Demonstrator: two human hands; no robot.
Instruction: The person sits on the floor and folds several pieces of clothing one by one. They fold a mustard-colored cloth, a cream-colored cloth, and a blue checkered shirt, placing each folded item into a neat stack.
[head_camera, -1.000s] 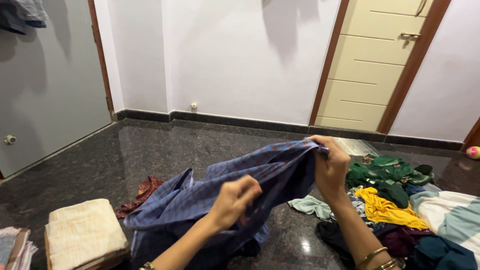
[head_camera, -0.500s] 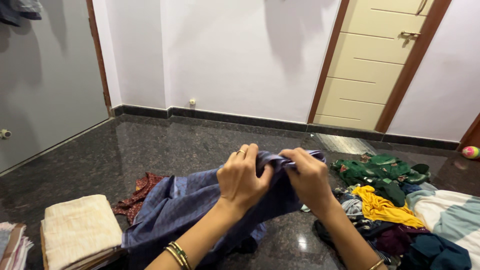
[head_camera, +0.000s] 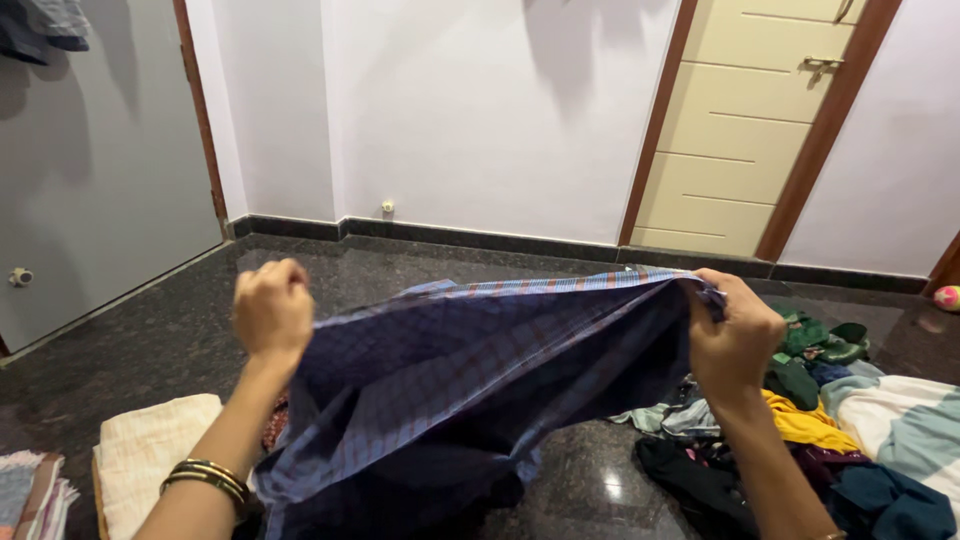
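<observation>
A blue checked cloth (head_camera: 470, 380) with thin red lines hangs stretched between my two hands above the dark stone floor. My left hand (head_camera: 272, 308) is closed on its left corner, with gold bangles on that wrist. My right hand (head_camera: 735, 335) grips the right corner at about the same height. The cloth's top edge runs taut between the hands and the rest droops down toward me, hiding the floor beneath it.
A folded cream cloth (head_camera: 150, 460) lies at the lower left beside a small striped stack (head_camera: 25, 490). A heap of mixed clothes (head_camera: 830, 420) covers the floor at the right. A cream door (head_camera: 760, 120) and white wall stand ahead, a grey door (head_camera: 90, 170) at left.
My hands, close together on the bunched cloth half a second ago, have moved wide apart and pulled the cloth out flat between them.
</observation>
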